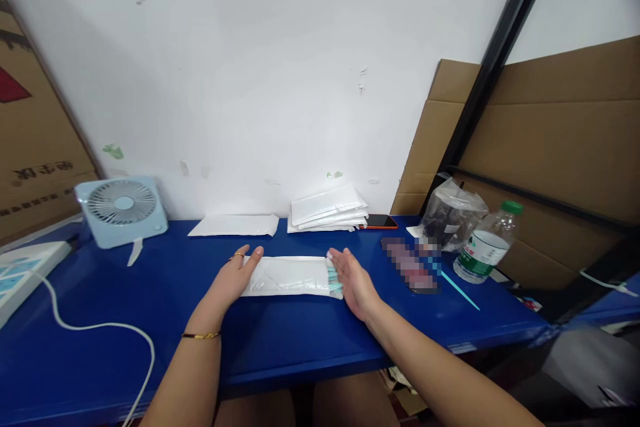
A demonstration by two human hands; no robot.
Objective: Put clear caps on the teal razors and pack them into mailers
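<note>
A long white packet (290, 275) is held on the near side of the pile of white packets (327, 207), between two bare hands. Whether the blue table (280, 340) is touched by it cannot be told. Its left end is covered by the left hand (233, 280), with the thumb laid on top. Its right end is touched by the right hand (357, 287), and some thin blue-green sticks (333, 278) can be seen poking out there. The lower fingers are hidden on both hands, so it cannot be told if either grip is closed tight.

One more white packet (235, 225) is laid flat just left of the pile. A light blue fan (123, 203) is stood well to the left of the pile. A phone (385, 221) is tucked close to the pile's right side. Farther right of the pile, a clear bag (453, 203) and a green-capped bottle (483, 255) are set side by side. A blue-green stick (465, 295) is left lying to the right of the pile, on its near side.
</note>
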